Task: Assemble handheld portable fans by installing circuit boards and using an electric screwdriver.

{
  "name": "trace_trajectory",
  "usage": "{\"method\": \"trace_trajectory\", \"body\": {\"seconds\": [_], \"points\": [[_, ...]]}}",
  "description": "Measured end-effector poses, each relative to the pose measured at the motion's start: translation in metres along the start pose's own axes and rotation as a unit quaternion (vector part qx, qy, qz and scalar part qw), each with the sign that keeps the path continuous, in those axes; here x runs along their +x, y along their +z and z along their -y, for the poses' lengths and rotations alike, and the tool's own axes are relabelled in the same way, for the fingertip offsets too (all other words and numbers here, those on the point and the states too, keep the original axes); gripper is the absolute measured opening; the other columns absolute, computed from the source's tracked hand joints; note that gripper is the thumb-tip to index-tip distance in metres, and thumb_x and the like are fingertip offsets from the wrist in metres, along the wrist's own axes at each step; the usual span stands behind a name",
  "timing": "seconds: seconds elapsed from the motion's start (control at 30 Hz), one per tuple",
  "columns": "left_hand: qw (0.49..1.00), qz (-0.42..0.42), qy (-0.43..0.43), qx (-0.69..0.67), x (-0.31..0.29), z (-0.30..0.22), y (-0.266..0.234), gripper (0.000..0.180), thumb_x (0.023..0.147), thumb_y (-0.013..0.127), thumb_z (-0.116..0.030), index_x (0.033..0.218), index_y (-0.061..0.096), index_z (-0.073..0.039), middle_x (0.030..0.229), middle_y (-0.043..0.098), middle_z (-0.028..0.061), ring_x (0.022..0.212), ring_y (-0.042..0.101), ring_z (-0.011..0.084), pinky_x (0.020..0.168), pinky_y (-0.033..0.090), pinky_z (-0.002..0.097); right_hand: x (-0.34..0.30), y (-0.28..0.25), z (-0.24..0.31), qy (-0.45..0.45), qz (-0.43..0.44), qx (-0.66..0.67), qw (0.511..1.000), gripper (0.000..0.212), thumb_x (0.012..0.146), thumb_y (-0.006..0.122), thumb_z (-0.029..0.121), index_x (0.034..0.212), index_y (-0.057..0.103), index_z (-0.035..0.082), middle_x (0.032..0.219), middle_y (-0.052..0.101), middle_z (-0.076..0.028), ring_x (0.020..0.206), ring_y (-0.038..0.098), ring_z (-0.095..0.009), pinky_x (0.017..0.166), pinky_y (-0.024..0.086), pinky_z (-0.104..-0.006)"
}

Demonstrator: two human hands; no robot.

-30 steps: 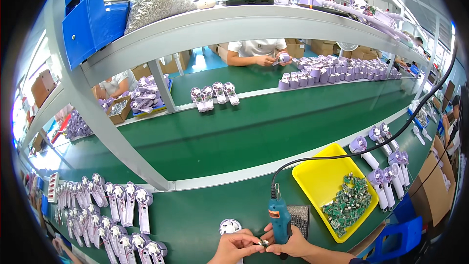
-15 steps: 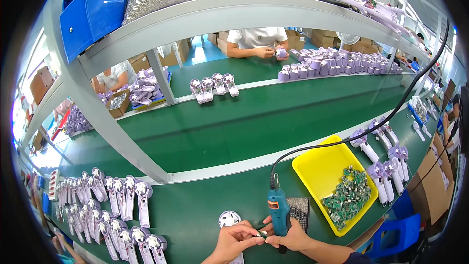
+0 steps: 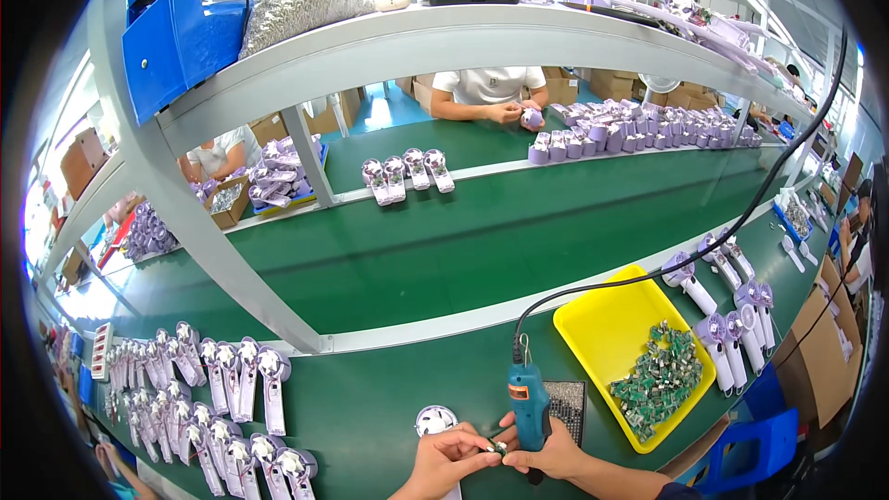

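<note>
At the table's [image 3: 370, 407] near edge, our left hand [image 3: 448, 463] pinches a circuit board [image 3: 499, 448]; our right hand [image 3: 561, 456] curls round a screwdriver [image 3: 529, 407].

At the lower middle, the power screwdriver [image 3: 529, 398] has a teal plastic body, and its cable [image 3: 593, 289] looks black and rubbery. The yellow tray [image 3: 585, 329] is smooth, glossy plastic; the circuit boards [image 3: 659, 380] in it mix green board with shiny metal parts. The green bench top [image 3: 370, 417] is smooth with a soft sheen. At lower left, the fan casings [image 3: 273, 403] are smooth lilac plastic. The frame [image 3: 213, 250] looks like smooth painted metal. Upper left, a blue bin [image 3: 181, 65] is glossy plastic beside a clear plastic bag [image 3: 301, 9] of rough-looking metallic bits. Right, the carton [image 3: 820, 356] is matt brown cardboard.
</note>
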State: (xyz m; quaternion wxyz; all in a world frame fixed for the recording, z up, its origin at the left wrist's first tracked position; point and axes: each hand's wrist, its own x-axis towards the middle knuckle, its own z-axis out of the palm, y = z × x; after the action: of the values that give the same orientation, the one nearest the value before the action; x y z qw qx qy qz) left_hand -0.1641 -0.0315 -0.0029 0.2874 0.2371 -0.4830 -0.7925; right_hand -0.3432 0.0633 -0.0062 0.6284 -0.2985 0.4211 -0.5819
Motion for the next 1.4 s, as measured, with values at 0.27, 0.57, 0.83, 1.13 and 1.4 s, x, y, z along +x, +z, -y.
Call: {"method": "trace_trajectory", "body": {"seconds": [0.27,0.57,0.83,1.13,1.4], "points": [[0.998,-0.016,-0.014,-0.059,0.0,0.001,0.006,0.01,0.082,0.069,0.011,0.09,0.066,0.005,0.084,0.056,0.0044,0.075,0.063,0.0154,0.058,0.05,0.0237,-0.001,-0.001,-0.003,-0.007,-0.008,0.038,0.999,0.058,0.081,0.074,-0.005,0.128,0.041,-0.002,0.108,0.066,-0.019,0.087,0.068,-0.02,0.058,0.051,-0.0272],[0.997,-0.036,0.043,0.046,-0.007,-0.01,0.017,0.016,0.083,0.07,0.008,0.098,0.068,0.003,0.084,0.056,0.0037,0.07,0.06,0.0116,0.057,0.049,0.0223,-0.004,0.005,-0.003,-0.014,-0.044,0.047,0.998,0.058,0.08,0.073,-0.006,0.128,0.041,0.0,0.104,0.067,-0.019,0.078,0.067,-0.019,0.056,0.05,-0.0272],[0.833,-0.147,0.178,0.503,-0.049,-0.063,-0.037,0.069,0.065,0.085,-0.013,0.128,0.057,-0.004,0.114,0.056,0.0142,0.1,0.057,0.0268,0.084,0.049,0.0357,0.003,0.0,0.018,-0.037,-0.093,0.007,0.995,0.044,0.089,0.062,0.007,0.127,0.04,0.001,0.105,0.061,-0.018,0.081,0.068,-0.029,0.048,0.048,-0.0253],[0.854,-0.016,0.107,0.508,-0.034,-0.03,-0.049,0.038,0.081,0.072,-0.003,0.118,0.068,-0.012,0.091,0.058,0.0059,0.08,0.061,0.0209,0.069,0.051,0.0325,0.004,0.014,0.006,0.079,-0.062,-0.056,0.993,0.039,0.081,0.073,0.0,0.116,0.057,0.0,0.084,0.061,-0.005,0.059,0.056,-0.008,0.052,0.044,-0.0229],[0.875,-0.088,0.196,0.433,-0.027,-0.001,-0.059,0.023,0.075,0.073,0.005,0.097,0.072,-0.003,0.094,0.063,0.0081,0.075,0.063,0.0194,0.067,0.052,0.0293,0.01,0.033,-0.007,0.019,-0.06,-0.285,0.957,0.043,0.077,0.079,0.006,0.115,0.059,0.003,0.09,0.063,-0.003,0.072,0.06,-0.009,0.067,0.05,-0.0249]]}}
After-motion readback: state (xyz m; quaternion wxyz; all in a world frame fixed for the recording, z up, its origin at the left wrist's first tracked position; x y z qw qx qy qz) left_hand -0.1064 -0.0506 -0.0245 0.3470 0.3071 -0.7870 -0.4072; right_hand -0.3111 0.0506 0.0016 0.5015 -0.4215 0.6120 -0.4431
